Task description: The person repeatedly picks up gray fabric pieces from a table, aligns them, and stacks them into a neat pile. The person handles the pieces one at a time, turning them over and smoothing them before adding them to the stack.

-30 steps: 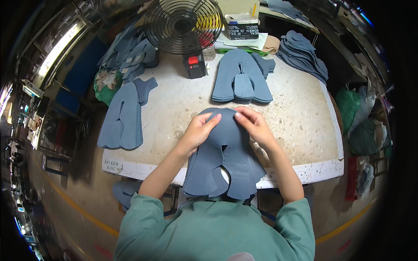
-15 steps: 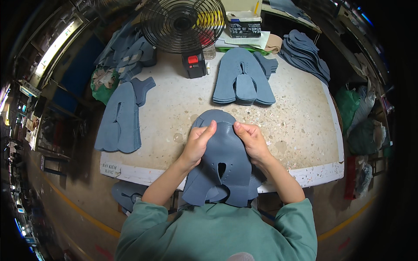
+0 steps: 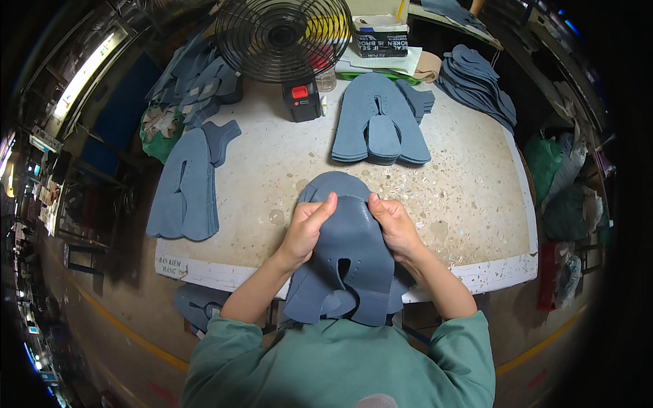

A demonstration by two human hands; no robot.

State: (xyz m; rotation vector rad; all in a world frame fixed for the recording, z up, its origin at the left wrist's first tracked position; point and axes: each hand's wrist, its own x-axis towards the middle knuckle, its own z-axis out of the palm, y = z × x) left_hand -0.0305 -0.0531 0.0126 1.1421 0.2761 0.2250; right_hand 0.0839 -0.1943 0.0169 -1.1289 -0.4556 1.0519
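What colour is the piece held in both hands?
The piece is greyish blue, with a slight sheen; it shows in the head view.

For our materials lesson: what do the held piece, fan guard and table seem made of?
Piece: probably leather or imitation; it bends, with a soft sheen. Fan guard: likely black-coated metal, from its thin wire rings. Table: perhaps painted board; pale, matte, stained.

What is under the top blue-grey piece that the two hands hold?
Under the held piece, more blue-grey pieces show: a rounded edge beyond its top, and parts at its lower sides. Their middles and the table beneath are covered, so the pieces cannot be counted.
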